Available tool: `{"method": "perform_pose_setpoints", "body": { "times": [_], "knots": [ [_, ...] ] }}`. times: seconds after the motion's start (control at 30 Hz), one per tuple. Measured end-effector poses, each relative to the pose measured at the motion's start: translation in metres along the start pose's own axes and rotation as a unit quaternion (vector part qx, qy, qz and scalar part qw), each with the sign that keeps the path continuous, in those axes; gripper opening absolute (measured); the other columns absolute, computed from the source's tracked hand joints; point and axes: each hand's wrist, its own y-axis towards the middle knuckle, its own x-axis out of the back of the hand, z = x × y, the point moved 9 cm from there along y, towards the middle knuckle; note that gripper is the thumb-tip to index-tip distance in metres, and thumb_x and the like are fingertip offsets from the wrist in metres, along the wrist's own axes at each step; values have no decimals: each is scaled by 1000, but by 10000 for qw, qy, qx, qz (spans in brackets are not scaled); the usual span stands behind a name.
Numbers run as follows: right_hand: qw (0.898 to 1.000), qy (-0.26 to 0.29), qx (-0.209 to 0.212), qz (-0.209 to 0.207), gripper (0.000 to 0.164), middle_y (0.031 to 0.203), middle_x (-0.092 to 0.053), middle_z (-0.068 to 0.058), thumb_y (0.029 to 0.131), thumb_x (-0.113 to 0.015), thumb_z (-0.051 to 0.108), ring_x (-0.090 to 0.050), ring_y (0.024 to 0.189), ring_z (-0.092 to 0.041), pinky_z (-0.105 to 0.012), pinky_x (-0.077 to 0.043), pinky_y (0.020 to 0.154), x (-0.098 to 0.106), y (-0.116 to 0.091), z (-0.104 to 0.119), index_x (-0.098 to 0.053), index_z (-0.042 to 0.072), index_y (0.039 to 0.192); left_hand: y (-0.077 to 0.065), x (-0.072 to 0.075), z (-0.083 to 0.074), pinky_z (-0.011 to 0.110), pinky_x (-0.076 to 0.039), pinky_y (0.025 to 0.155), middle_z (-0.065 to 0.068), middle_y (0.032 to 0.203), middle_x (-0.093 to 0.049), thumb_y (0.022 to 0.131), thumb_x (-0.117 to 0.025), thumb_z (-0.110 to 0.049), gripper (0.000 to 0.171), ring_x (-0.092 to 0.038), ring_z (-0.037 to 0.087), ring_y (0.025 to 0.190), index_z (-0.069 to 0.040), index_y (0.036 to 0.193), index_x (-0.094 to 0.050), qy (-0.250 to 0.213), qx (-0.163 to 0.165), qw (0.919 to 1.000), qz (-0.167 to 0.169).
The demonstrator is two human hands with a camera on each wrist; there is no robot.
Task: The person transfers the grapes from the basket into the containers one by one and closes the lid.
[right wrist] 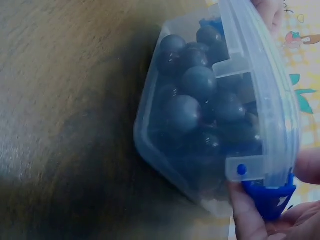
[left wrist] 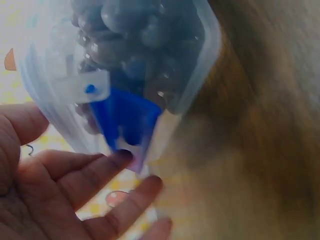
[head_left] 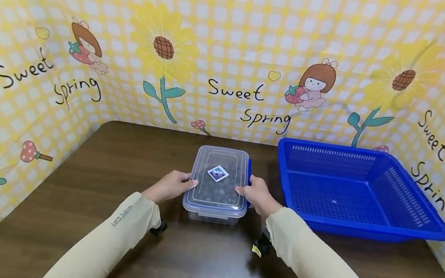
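A clear plastic container (head_left: pixel 216 197) with a lid (head_left: pixel 219 160) stands on the table between my hands. Dark, round, grape-like fruits (right wrist: pixel 182 112) show through its walls. My left hand (head_left: pixel 170 185) holds the container's left side, thumb on the lid's edge. In the left wrist view, its fingertips meet a blue clip (left wrist: pixel 127 117) that angles out from the container. On the other side my right hand (head_left: pixel 259 195) grips the container with its thumb over the lid. Its fingers are around another blue clip (right wrist: pixel 270 200) in the right wrist view.
A blue plastic basket (head_left: pixel 330 220) with slotted walls stands on the right of the brown table (head_left: pixel 113 247). Yellow checked cloth (head_left: pixel 236 41) with printed flowers surrounds the table's back and sides.
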Motion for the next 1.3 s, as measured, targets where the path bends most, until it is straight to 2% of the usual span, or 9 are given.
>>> {"method": "perform_pose_setpoints", "body": {
  "times": [0.17, 0.27, 0.53, 0.6, 0.73, 0.83, 0.97, 1.17, 1.3],
  "knots": [
    [9999, -20, 104, -29, 51, 128, -56, -24, 95, -57, 5, -60, 109, -35, -53, -47, 91, 0, 3, 6, -39, -3, 142, 2, 5, -5, 41, -45, 91, 13, 100, -71, 99, -53, -27, 45, -59, 20, 85, 2, 134, -53, 241, 106, 9996, -82],
    [9998, -194, 46, -53, 50, 127, -56, -25, 95, -56, 4, -59, 109, -35, -52, -48, 90, -1, 2, 3, -40, -4, 141, 0, 2, -2, 42, -44, 94, 12, 103, -70, 99, -54, -29, 49, -59, 21, 89, 1, 138, -49, 307, 270, 9992, 19],
    [9925, -1139, 158, -404, 53, 128, -55, -25, 93, -60, 7, -60, 105, -33, -48, -52, 84, 2, 1, 10, -41, -6, 140, 1, 2, 1, 45, -41, 100, 16, 116, -66, 99, -54, -30, 51, -58, 25, 102, 1, 139, -47, 388, 244, 9989, 1],
    [9895, -1401, 89, -350, 50, 123, -58, -24, 93, -61, 9, -62, 99, -33, -49, -54, 79, 2, 0, 10, -44, -6, 137, 2, 0, 4, 47, -38, 103, 18, 123, -62, 99, -55, -30, 55, -55, 27, 110, 1, 142, -43, 288, 294, 9991, 89],
    [9849, -1726, -10, -157, 44, 118, -58, -24, 93, -60, 10, -61, 96, -33, -50, -55, 75, 0, -1, 13, -45, -7, 131, 5, -2, 15, 52, -37, 103, 25, 139, -46, 98, -54, -34, 71, -48, 37, 122, 3, 149, -23, -153, 551, 9978, 333],
    [9832, -1817, -40, -137, 46, 119, -56, -25, 94, -59, 10, -61, 96, -33, -49, -55, 73, -1, -2, 16, -42, -8, 133, 6, -3, 25, 54, -40, 99, 30, 146, -32, 98, -54, -38, 82, -46, 42, 122, 3, 152, -7, -651, 858, 9926, 554],
    [9799, -1990, 27, -164, 55, 128, -51, -27, 96, -56, 12, -60, 100, -34, -47, -56, 67, -5, -5, 17, -32, -8, 141, 4, -6, 33, 53, -42, 97, 31, 150, -23, 99, -51, -40, 85, -50, 43, 119, 2, 152, 1, -1098, 1124, 9845, 775],
    [9638, -2657, -56, -195, 62, 136, -45, -29, 99, -53, 16, -58, 104, -36, -39, -57, 59, -6, -8, 15, -22, -10, 146, 9, -11, 35, 49, -43, 98, 34, 145, -29, 98, -54, -34, 87, -57, 38, 110, 1, 151, 6, -1515, 1114, 9803, 606],
    [9625, -2704, -101, -201, 62, 134, -47, -29, 99, -53, 17, -59, 102, -35, -39, -57, 59, -6, -8, 16, -22, -10, 146, 10, -9, 32, 47, -45, 96, 33, 139, -39, 97, -57, -28, 87, -59, 35, 107, 0, 152, 3, -1753, 1064, 9778, 435]
  ]
}}
